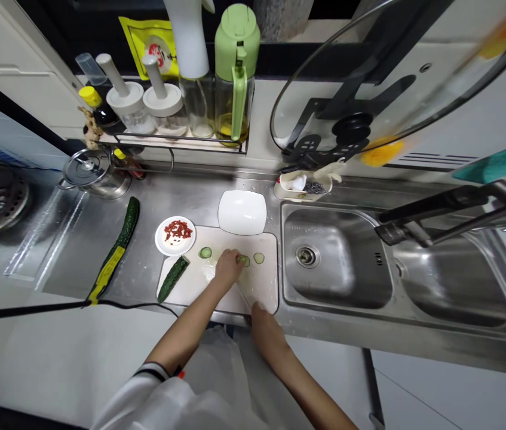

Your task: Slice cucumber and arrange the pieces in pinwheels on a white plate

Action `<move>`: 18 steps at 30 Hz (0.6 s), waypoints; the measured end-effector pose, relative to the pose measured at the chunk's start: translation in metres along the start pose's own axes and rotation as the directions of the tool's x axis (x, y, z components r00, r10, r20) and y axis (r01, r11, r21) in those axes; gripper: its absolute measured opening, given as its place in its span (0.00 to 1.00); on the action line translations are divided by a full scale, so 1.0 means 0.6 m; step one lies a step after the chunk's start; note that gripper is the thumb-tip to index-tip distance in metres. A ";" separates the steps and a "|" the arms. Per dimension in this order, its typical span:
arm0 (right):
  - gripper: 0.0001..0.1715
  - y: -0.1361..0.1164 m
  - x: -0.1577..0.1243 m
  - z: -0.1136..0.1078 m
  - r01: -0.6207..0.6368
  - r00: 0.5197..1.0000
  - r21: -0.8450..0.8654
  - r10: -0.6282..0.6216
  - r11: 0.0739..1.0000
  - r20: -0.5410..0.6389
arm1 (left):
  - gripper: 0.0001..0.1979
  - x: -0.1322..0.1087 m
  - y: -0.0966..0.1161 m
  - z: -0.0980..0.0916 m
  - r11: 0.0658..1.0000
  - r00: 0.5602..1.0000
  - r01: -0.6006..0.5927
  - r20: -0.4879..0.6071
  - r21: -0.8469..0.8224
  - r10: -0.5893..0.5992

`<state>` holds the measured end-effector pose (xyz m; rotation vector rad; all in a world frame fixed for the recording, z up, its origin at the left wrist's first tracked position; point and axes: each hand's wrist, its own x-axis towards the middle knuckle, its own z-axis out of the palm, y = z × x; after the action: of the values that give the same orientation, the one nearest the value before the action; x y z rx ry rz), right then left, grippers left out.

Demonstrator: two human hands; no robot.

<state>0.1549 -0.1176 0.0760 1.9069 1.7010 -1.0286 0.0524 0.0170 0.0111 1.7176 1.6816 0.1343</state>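
My left hand [229, 268] is over the middle of the white cutting board [199, 236], its fingers pinched at a green cucumber slice [244, 261]. My right hand [265, 327] is closed around the handle of a knife [244, 297] at the board's front edge. The thin blade points up and left, toward my left hand. One cucumber slice [258, 258] lies to the right and some more slices [205, 252] lie to the left. A cut piece of cucumber [172, 279] rests at the board's left edge.
A plate of chopped red pieces [159, 239] overlaps the board's upper left corner. Behind the board is a white dish [242, 209]. A long cucumber [129, 222] with a yellow label lies left. The sink [337, 263] is right; a lidded pot [112, 182] stands back left.
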 end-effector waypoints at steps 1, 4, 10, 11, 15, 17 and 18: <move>0.26 0.000 0.000 0.000 0.000 1.000 -0.009 0.000 1.000 0.000 | 0.07 0.001 0.004 0.003 1.000 1.000 0.010 0.002 0.008 -0.010; 0.26 -0.002 -0.002 -0.004 -0.008 1.000 -0.023 0.008 1.000 0.021 | 0.07 0.001 0.011 0.007 0.999 0.999 0.044 -0.002 0.021 -0.044; 0.25 -0.002 -0.002 -0.006 -0.001 1.000 -0.013 0.001 1.000 0.025 | 0.06 0.003 0.012 0.010 0.999 0.999 0.044 -0.006 -0.001 -0.044; 0.24 -0.002 -0.002 -0.006 0.004 1.000 -0.013 -0.003 1.000 0.022 | 0.06 0.003 0.011 0.012 0.999 0.999 0.042 -0.003 -0.005 -0.042; 0.24 -0.001 -0.003 -0.006 -0.006 1.000 -0.011 0.006 1.000 0.027 | 0.08 0.004 0.005 0.018 0.999 1.000 0.029 0.001 -0.044 -0.029; 0.25 -0.001 -0.003 -0.006 -0.014 0.999 -0.011 0.014 1.000 0.029 | 0.07 0.004 0.000 0.019 0.996 1.000 0.021 -0.006 -0.082 -0.021; 0.25 0.000 -0.003 -0.006 -0.013 1.000 -0.011 0.013 1.000 0.028 | 0.07 0.004 -0.003 0.019 0.994 1.000 0.018 -0.011 -0.104 -0.019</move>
<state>0.1560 -0.1165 0.0799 1.8859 1.6731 -1.0343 0.0571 0.0143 0.0008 1.6272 1.6687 0.2197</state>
